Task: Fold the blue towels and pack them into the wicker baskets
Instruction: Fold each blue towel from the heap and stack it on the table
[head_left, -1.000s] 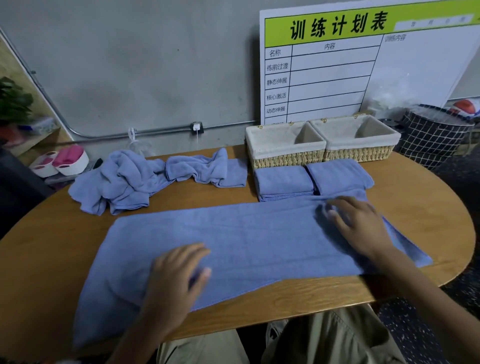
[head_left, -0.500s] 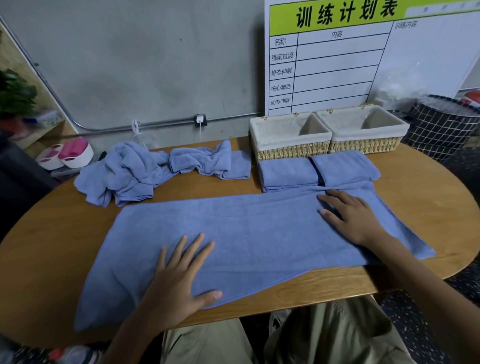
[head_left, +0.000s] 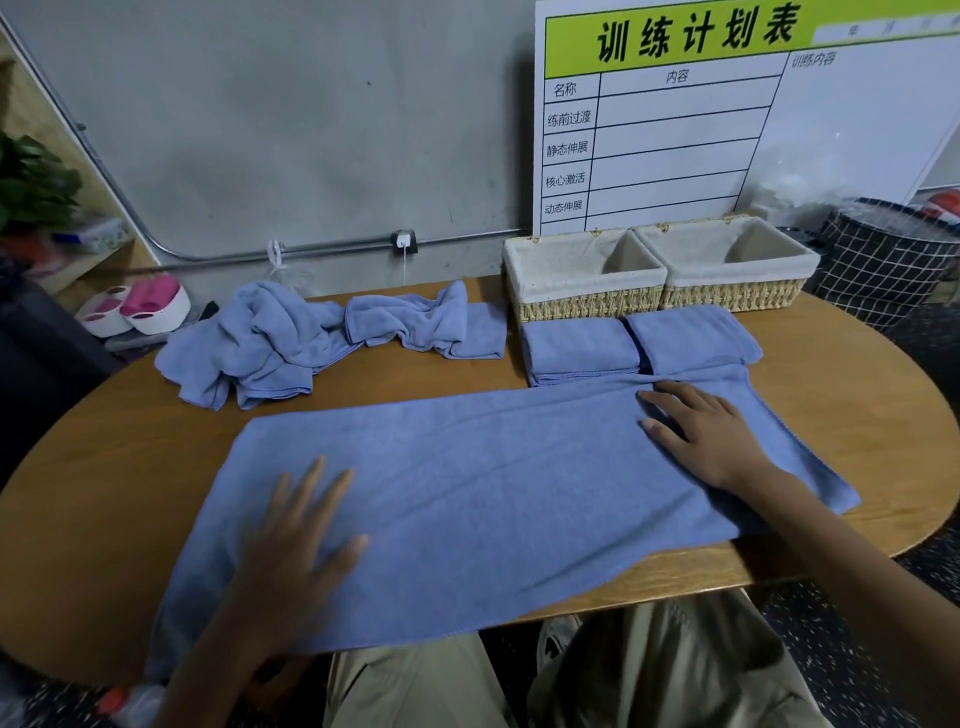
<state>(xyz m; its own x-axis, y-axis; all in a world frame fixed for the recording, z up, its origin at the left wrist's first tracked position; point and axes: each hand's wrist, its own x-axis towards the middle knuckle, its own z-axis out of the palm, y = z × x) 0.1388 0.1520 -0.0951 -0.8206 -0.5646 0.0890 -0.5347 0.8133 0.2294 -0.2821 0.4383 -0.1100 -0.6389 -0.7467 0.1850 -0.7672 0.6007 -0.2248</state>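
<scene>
Towel (head_left: 467, 483) lies spread across the table (head_left: 857, 426). Left hand (head_left: 291, 551) at seven o'clock and right hand (head_left: 706, 441) at three press it, fingers flat, grasping nothing.

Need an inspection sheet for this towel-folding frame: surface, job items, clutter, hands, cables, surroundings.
Surface: wooden table, rounded ends.
Job's things: spread towel lies flat across the near side, its near edge hanging over the table's rim; two folded towels in front of two wicker baskets, nothing seen inside from this angle; crumpled towels far left.
Clutter: nothing seen on the table beyond towels and baskets.
Hands: left hand and right hand lie flat on the spread towel, fingers straight.
Cables: white cord hanging from a wall socket.
Surroundings: chart board, checked bin, plant.
</scene>
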